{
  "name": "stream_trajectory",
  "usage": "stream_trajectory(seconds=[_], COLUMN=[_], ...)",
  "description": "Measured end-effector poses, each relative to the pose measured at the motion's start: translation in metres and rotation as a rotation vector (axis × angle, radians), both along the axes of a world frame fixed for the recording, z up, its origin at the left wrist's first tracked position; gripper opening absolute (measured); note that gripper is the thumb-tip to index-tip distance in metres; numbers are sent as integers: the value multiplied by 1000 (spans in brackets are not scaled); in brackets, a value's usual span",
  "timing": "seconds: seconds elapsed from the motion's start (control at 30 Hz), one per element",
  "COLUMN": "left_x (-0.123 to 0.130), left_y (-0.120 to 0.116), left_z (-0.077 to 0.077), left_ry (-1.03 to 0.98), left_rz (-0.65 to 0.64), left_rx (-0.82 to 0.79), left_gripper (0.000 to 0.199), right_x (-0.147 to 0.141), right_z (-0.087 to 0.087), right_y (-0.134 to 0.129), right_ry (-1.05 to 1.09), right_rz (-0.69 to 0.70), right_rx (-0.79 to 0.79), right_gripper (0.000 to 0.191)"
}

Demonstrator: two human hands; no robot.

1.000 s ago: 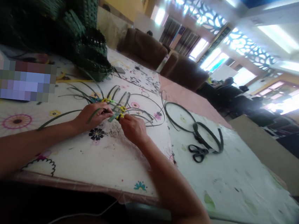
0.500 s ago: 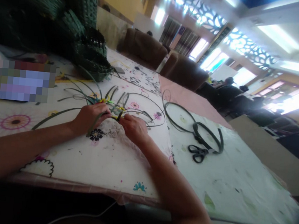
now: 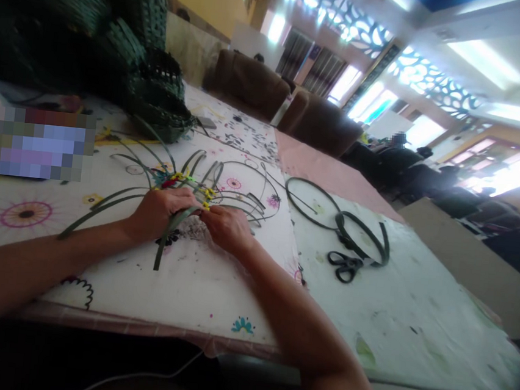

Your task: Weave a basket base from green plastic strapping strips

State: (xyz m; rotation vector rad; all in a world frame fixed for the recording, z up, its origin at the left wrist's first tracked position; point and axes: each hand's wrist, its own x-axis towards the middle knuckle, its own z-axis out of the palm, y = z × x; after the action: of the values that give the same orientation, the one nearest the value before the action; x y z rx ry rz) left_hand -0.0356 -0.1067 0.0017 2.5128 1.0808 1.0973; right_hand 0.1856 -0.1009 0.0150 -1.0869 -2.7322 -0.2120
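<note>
Flowered tablecloth, dark baskets heaped beyond, and a woven piece between two busy hands.
Left hand is curled nearly closed on the piece's near edge; right hand pinches the same edge just beside it, fingertips partly hidden; one green strip now drops farther in front of the left hand than half a second ago, its end free, so it seems the strip's tail is yet unsecured; small yellow clips sit along the weave.
</note>
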Motion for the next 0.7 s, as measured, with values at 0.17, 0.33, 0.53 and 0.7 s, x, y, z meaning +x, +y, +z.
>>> stream_trajectory(seconds=[0.17, 0.33, 0.53, 0.7], left_x=[4, 3, -1, 0], left_y=[-2, 4, 3, 0], left_z=[8, 10, 10, 11], left_ry=[14, -56, -61, -35], left_rz=[108, 38, -25, -70], left_rx=[45, 143, 230, 317], left_gripper=[36, 33, 23, 21], right_x=[-3, -5, -8, -4], right_z=[-2, 2, 20, 20], right_y=[2, -1, -14, -15], right_ry=[58, 51, -133, -177], right_rz=[-68, -140, -160, -43], right_rx=[9, -6, 11, 7], right_gripper=[32, 28, 32, 28])
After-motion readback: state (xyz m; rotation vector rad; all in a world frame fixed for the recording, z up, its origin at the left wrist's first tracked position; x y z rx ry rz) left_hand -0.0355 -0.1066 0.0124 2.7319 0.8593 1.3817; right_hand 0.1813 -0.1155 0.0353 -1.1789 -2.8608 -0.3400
